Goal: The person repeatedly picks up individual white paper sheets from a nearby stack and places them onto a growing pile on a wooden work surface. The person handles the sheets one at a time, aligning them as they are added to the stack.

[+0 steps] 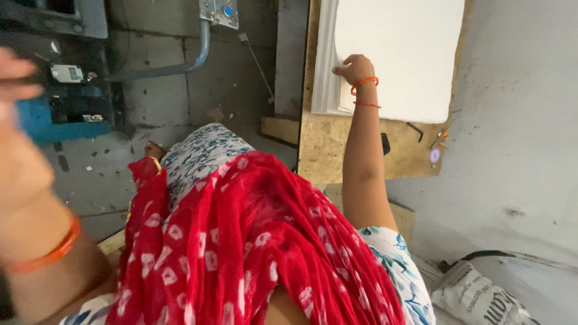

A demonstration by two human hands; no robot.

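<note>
Nearest the camera, the left hand (15, 78) is raised and blurred at the frame's edge; whether it is open or closed cannot be told, and it appears to hold nothing. A red patterned scarf (241, 241) drapes below. Farther out, the right hand (355, 69) reaches to the stack of white sheets (397, 54) lying on the board worktop (337, 144), fingers curled narrowly onto the stack's left edge. A one-handed pinch at a single edge could, by this view, fan the sheets, crease a corner or slide the stack askew.
</note>
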